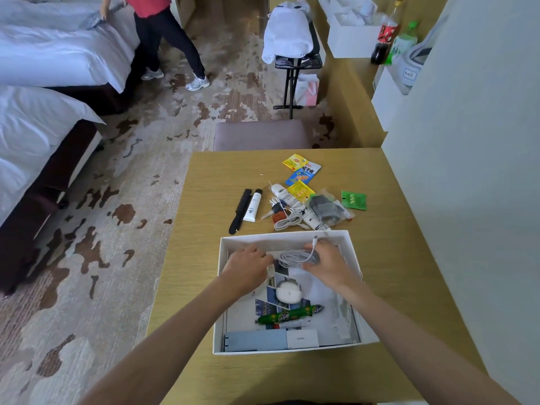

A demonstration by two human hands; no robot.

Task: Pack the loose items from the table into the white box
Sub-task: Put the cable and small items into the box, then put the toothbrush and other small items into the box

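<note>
The white box [222, 290] sits on the wooden table [394, 258] near me, holding a round white case [288, 292], a green sausage [289, 314], a white power bank [302, 339] and a grey-blue flat item [255, 340]. Both hands are inside its far half. My right hand [328, 266] holds a coiled white cable [296, 257]. My left hand [248, 268] pinches a small white item beside the coil. Beyond the box lie a black comb [241, 210], a white tube [253, 205], keys [274, 211], another white cable [287, 222], snack packets [302, 171], a bagged grey item [325, 210] and a green sachet [353, 200].
A padded stool [260, 135] stands past the table's far edge. A wall [467, 171] runs along the right. Beds [43, 112] fill the left, with a person [163, 33] standing beside them. A luggage rack [295, 54] with white cloth, bottles [385, 33] and another white box [350, 39] are farther back.
</note>
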